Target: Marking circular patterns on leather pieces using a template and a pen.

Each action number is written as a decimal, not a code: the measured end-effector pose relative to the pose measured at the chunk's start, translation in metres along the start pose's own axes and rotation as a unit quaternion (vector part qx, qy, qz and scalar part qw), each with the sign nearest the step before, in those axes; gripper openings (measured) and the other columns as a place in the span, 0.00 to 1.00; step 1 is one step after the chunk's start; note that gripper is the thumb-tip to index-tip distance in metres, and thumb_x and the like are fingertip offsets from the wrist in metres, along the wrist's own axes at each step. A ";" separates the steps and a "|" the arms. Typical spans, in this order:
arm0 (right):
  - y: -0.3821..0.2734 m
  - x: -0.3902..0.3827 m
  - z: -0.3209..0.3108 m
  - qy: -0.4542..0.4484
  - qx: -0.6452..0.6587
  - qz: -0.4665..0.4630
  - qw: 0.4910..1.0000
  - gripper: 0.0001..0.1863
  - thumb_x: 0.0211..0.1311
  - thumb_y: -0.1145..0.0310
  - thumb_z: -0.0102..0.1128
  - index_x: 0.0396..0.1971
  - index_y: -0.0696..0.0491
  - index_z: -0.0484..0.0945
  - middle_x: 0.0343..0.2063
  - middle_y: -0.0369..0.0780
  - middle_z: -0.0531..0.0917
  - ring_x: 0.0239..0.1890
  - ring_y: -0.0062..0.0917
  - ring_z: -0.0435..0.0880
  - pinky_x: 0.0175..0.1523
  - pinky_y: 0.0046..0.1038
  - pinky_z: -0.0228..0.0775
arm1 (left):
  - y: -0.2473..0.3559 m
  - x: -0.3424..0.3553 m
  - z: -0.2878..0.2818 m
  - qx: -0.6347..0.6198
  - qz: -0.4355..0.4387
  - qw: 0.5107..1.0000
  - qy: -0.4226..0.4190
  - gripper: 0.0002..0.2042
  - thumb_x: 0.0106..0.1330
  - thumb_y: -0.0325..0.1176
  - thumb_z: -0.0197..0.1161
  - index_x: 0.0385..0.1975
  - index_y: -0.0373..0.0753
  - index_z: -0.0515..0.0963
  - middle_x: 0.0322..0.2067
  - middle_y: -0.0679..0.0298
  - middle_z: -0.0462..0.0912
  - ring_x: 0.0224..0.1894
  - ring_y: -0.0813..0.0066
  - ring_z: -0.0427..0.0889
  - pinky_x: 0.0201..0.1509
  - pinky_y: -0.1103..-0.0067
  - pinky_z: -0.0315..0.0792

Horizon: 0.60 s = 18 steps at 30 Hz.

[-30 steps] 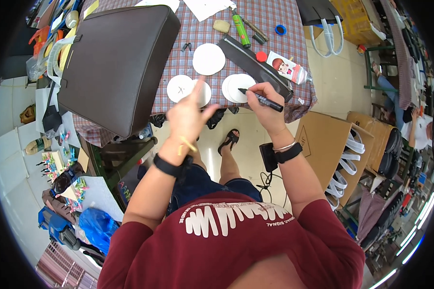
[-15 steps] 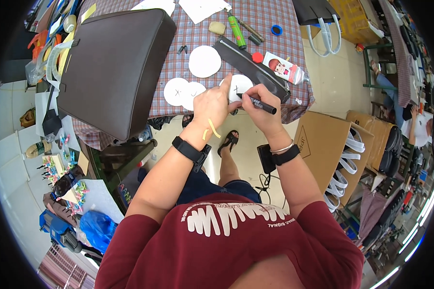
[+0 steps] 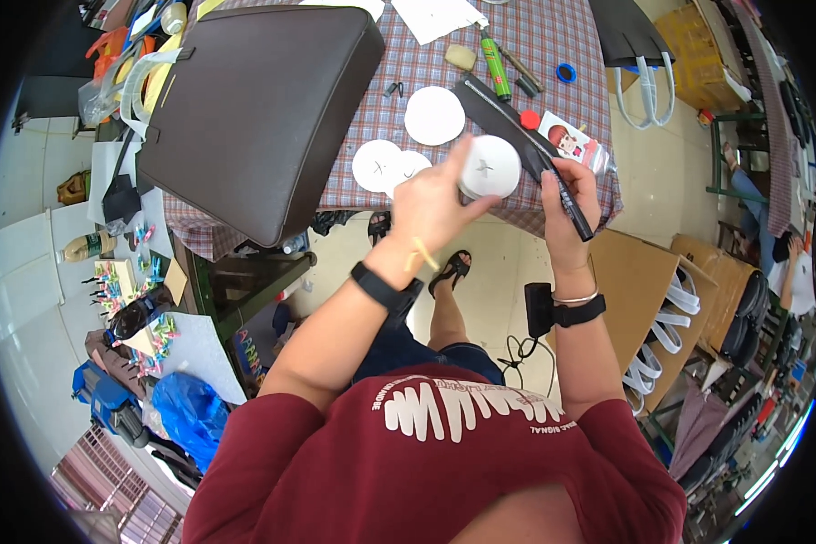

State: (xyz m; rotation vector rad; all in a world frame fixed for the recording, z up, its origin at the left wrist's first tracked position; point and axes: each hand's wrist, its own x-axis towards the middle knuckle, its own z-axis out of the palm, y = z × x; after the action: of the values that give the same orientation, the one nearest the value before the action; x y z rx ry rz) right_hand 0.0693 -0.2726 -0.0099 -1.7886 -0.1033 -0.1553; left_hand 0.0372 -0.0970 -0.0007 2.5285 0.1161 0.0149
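Note:
My left hand [image 3: 435, 201], a little blurred, has its thumb and forefinger at the left and near edges of a white round disc [image 3: 494, 163]. A dark cross is drawn on the disc, and its side edge shows, as if it were thick or stacked. To the right, my right hand [image 3: 571, 195] is closed round a black marker pen [image 3: 571, 207], held off the disc over the dark zipped pouch [image 3: 499, 113]. Left of the disc lie two overlapping white discs, a crossed one [image 3: 374, 165] and a marked one [image 3: 412, 165]. A larger plain white disc [image 3: 435, 116] lies beyond them.
A big dark brown bag [image 3: 263, 118] takes up the left of the checked tablecloth [image 3: 390, 63]. Farther back are a green tube [image 3: 494, 68], a tan block [image 3: 461, 57], a blue ring [image 3: 566, 72] and a red-capped tube [image 3: 571, 140]. A cardboard box [image 3: 630, 304] stands right of me.
My right hand has drawn the marker pen away from the disc, to the right. My left hand has shifted with the disc, whose side edge now shows. The whole view has moved.

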 end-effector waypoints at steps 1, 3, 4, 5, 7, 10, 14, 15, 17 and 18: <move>0.001 -0.001 -0.001 -0.017 0.006 0.006 1.000 0.12 0.55 0.75 0.59 0.39 0.58 0.73 0.29 0.35 0.77 0.28 0.13 0.73 0.34 0.15 0.68 | -0.002 -0.004 -0.014 0.012 -0.047 0.999 -0.012 0.38 0.44 0.53 0.68 0.57 0.46 0.64 0.25 0.58 0.81 0.28 0.62 0.82 0.29 0.72 0.74; 0.007 -0.005 0.001 -0.050 -0.025 -0.001 0.998 0.12 0.53 0.75 0.60 0.38 0.58 0.74 0.28 0.34 0.78 0.27 0.12 0.73 0.33 0.15 0.68 | -0.030 -0.016 -0.025 0.034 -0.104 0.994 0.027 0.40 0.45 0.52 0.68 0.59 0.44 0.60 0.25 0.55 0.82 0.28 0.61 0.83 0.31 0.72 0.76; 0.004 -0.007 0.004 -0.076 -0.034 0.033 0.996 0.10 0.52 0.75 0.61 0.35 0.58 0.75 0.26 0.34 0.79 0.26 0.12 0.74 0.32 0.15 0.68 | -0.041 -0.020 -0.034 0.065 -0.175 0.982 0.006 0.40 0.46 0.51 0.69 0.59 0.44 0.60 0.25 0.56 0.82 0.27 0.60 0.82 0.30 0.72 0.76; 0.006 -0.010 0.004 -0.084 -0.023 0.039 0.995 0.09 0.52 0.75 0.61 0.34 0.58 0.75 0.25 0.35 0.79 0.26 0.12 0.75 0.32 0.16 0.69 | -0.049 -0.024 -0.041 0.066 -0.191 0.979 0.008 0.40 0.45 0.51 0.69 0.59 0.44 0.60 0.26 0.56 0.82 0.28 0.59 0.82 0.30 0.72 0.76; 0.011 -0.010 0.011 -0.091 -0.018 0.042 0.995 0.08 0.52 0.75 0.61 0.31 0.58 0.74 0.24 0.37 0.80 0.26 0.13 0.78 0.32 0.16 0.70 | -0.053 -0.025 -0.038 0.063 -0.208 0.976 0.007 0.41 0.45 0.51 0.69 0.59 0.44 0.60 0.27 0.56 0.82 0.28 0.59 0.82 0.30 0.72 0.76; 0.013 -0.007 0.021 -0.094 -0.024 0.040 0.995 0.07 0.51 0.75 0.61 0.31 0.58 0.74 0.24 0.37 0.80 0.26 0.13 0.77 0.32 0.16 0.70 | -0.028 -0.021 -0.021 0.093 0.012 0.996 0.001 0.41 0.45 0.51 0.69 0.59 0.44 0.60 0.25 0.59 0.81 0.28 0.60 0.82 0.30 0.73 0.75; 0.010 -0.004 0.021 -0.146 -0.053 0.034 0.987 0.07 0.51 0.74 0.61 0.30 0.58 0.75 0.24 0.38 0.80 0.25 0.15 0.78 0.32 0.17 0.70 | -0.008 0.004 0.017 0.073 0.028 0.994 -0.070 0.37 0.45 0.48 0.69 0.57 0.44 0.63 0.23 0.59 0.80 0.27 0.61 0.81 0.27 0.71 0.73; 0.010 -0.002 0.020 -0.146 -0.054 0.033 0.987 0.07 0.51 0.74 0.61 0.30 0.58 0.75 0.24 0.38 0.80 0.25 0.15 0.78 0.32 0.17 0.70 | -0.007 0.008 0.022 0.069 0.049 0.994 -0.064 0.36 0.44 0.48 0.69 0.55 0.44 0.64 0.23 0.59 0.80 0.26 0.61 0.81 0.26 0.71 0.72; 0.009 0.000 0.018 -0.092 -0.098 0.044 0.990 0.07 0.51 0.74 0.61 0.30 0.58 0.74 0.22 0.39 0.79 0.25 0.16 0.78 0.31 0.18 0.70 | -0.007 0.011 0.026 0.066 0.048 0.994 -0.067 0.35 0.44 0.47 0.69 0.54 0.44 0.64 0.22 0.58 0.80 0.26 0.61 0.81 0.26 0.71 0.72; 0.009 0.000 0.018 -0.089 -0.099 0.045 0.990 0.07 0.51 0.74 0.61 0.30 0.58 0.74 0.22 0.39 0.79 0.25 0.16 0.78 0.31 0.18 0.70 | -0.006 0.012 0.026 0.064 0.050 0.994 -0.073 0.34 0.45 0.46 0.69 0.53 0.44 0.65 0.22 0.58 0.80 0.26 0.61 0.81 0.27 0.71 0.72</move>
State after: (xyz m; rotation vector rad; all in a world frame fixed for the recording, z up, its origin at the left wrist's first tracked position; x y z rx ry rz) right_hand 0.0715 -0.2575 -0.0228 -1.9991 -0.1378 0.0627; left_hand 0.0493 -0.1057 -0.0260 2.6509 -0.0690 -0.1412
